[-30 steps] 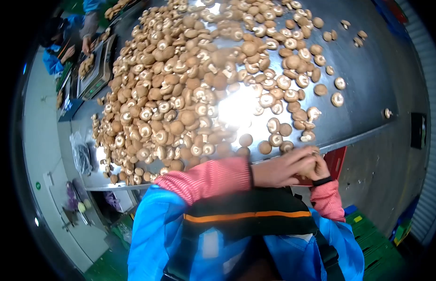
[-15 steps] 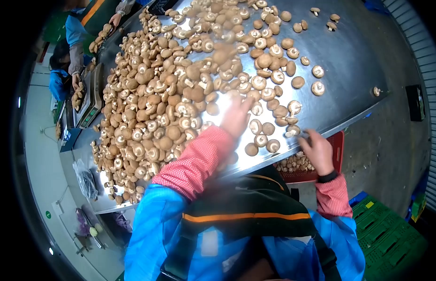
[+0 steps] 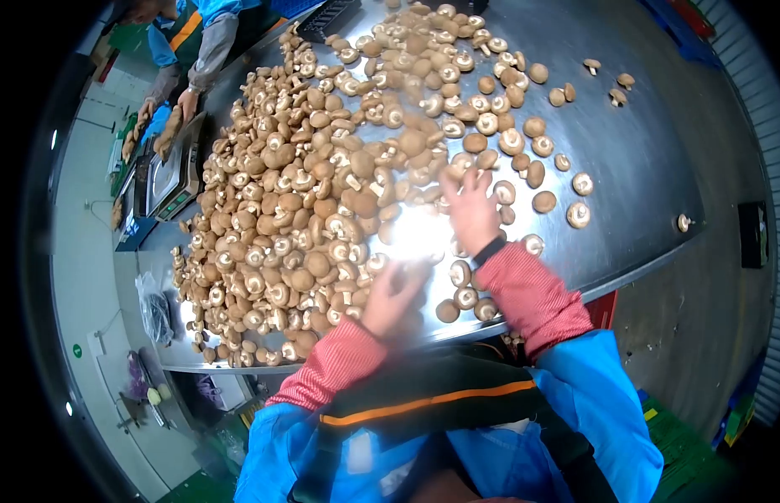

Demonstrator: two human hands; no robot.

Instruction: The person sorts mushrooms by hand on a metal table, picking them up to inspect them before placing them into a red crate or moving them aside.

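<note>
Brown-capped shiitake mushrooms (image 3: 277, 201) lie in a large heap on the metal table (image 3: 633, 168), with looser ones to the right. My right hand (image 3: 472, 214) reaches over the loose mushrooms, fingers spread, its fingertips near or touching a few caps. Closer to the table's front edge, my left hand (image 3: 392, 300) is at the right side of the heap, somewhat blurred, with thumb and fingers apart and no mushroom visible in it. Between the hands lies a bright patch of glare. A small group of mushrooms (image 3: 465, 298) rests just below my right wrist.
A red crate (image 3: 602, 310) stands below the table edge, mostly hidden by my right arm. At far left, another person's hands (image 3: 187, 102) hold mushrooms near a weighing scale (image 3: 174, 172). A clear plastic bag (image 3: 153, 308) lies at the left edge; a black tray (image 3: 327, 18) sits at the back.
My right hand has moved from the front edge up and left over the loose mushrooms. My left hand has drawn back toward me. The other person's hands have shifted beside the scale.
</note>
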